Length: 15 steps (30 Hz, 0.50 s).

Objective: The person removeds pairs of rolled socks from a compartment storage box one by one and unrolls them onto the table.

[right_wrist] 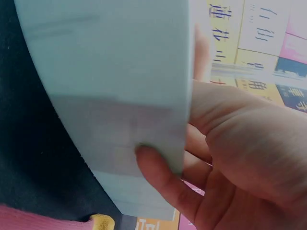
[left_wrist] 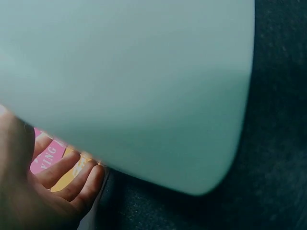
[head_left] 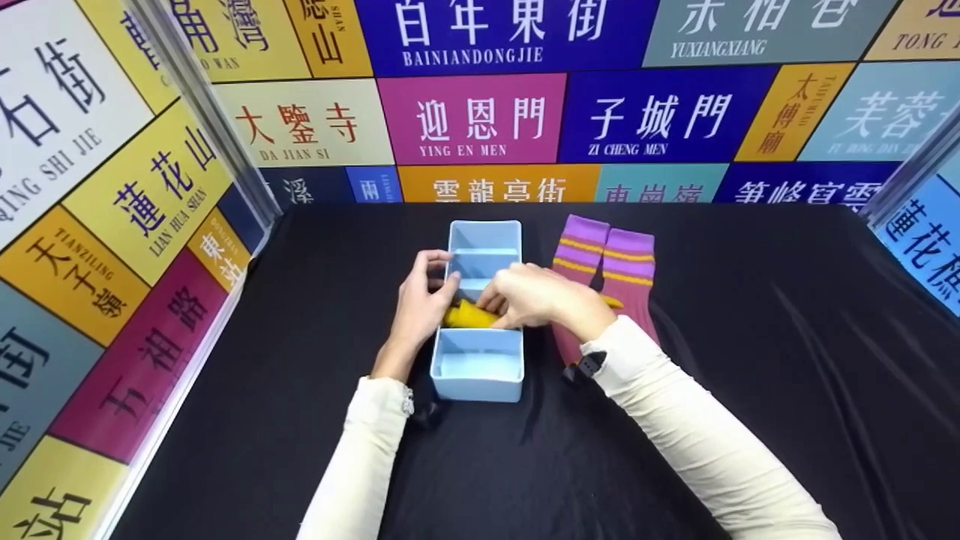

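Observation:
A light blue divided storage box (head_left: 480, 386) stands lengthwise before me. Yellow fabric, seemingly a rolled sock (head_left: 469, 316), lies in the compartment just behind the nearest one. My right hand (head_left: 536, 294) reaches over the right wall and pinches that fabric; some of its fingertips are hidden. One right finger (right_wrist: 160, 177) shows against the box's outer wall in the right wrist view. At the left rim rests my left hand (head_left: 420, 300), its thumb over the inside edge. Loosely bent left fingers (left_wrist: 72, 184) appear past the wall in the left wrist view.
Right of the box lies a pair of purple and pink socks (head_left: 628, 259) with yellow stripes, partly under my right arm. Black cloth (head_left: 247, 420) covers the table. Colourful sign panels (head_left: 469, 120) stand behind and at both sides.

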Available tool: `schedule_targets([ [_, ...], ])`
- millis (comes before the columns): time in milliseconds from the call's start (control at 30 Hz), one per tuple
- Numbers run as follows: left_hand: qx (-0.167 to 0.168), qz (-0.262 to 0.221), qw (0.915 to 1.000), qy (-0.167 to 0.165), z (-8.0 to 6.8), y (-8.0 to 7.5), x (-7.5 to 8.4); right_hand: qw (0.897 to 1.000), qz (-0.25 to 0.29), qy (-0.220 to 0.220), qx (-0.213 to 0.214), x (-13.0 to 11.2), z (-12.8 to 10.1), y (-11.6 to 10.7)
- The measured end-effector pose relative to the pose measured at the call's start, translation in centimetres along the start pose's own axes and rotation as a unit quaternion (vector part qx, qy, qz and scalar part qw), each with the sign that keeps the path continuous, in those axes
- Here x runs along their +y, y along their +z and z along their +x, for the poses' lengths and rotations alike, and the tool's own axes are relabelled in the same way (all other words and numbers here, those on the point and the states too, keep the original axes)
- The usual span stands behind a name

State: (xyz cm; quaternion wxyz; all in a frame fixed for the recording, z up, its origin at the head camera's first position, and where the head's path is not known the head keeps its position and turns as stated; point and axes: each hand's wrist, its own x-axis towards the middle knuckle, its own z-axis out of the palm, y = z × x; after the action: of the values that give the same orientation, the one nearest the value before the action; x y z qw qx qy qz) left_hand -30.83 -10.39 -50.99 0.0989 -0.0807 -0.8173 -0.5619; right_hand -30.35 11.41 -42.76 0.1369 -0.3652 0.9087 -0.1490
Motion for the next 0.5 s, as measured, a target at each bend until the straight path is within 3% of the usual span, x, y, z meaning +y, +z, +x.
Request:
schedule_targets([
  [333,0.002,-0.002,1.0000,0.003,0.09,-0.17,0.01,0.999,-0.043,-0.018,-0.013,-0.86,0.24,-0.21],
  [500,-0.005,-0.002,1.0000,-0.003,0.04,-0.07,-0.02,0.999,-0.052,-0.001,-0.011,-0.86,0.25,-0.18],
])
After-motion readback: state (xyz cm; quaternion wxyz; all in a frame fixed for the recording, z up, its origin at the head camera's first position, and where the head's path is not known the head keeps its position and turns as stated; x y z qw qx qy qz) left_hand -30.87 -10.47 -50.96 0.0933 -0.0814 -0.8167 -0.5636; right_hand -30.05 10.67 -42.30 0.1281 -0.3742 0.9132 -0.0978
